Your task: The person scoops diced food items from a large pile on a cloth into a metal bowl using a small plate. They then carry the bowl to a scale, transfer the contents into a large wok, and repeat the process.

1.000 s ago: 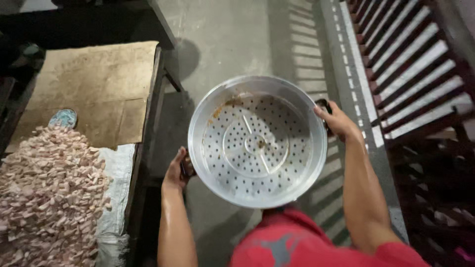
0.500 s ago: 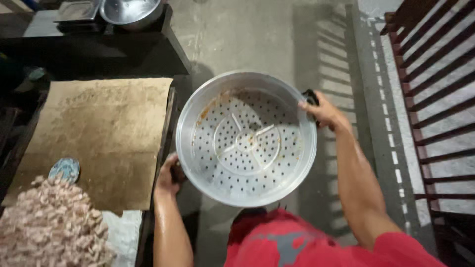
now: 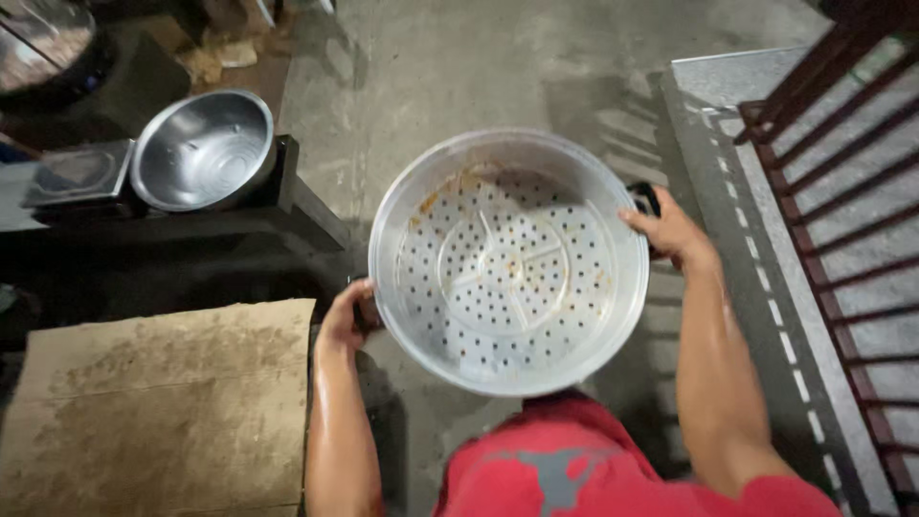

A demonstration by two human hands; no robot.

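Metal steamer tray (image 3: 509, 263) (empty, stained) is gripped by both hands (image 3: 343, 321) (image 3: 670, 230); it now hangs past the cardboard (image 3: 163, 402), nearer a steel bowl (image 3: 203, 148).

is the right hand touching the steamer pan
Touching. The head view shows the right hand wrapped around the black side handle of the perforated steamer pan.

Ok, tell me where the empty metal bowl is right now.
In the head view the metal bowl is at upper left, on a dark bench, left of the perforated steamer tray held by both hands.
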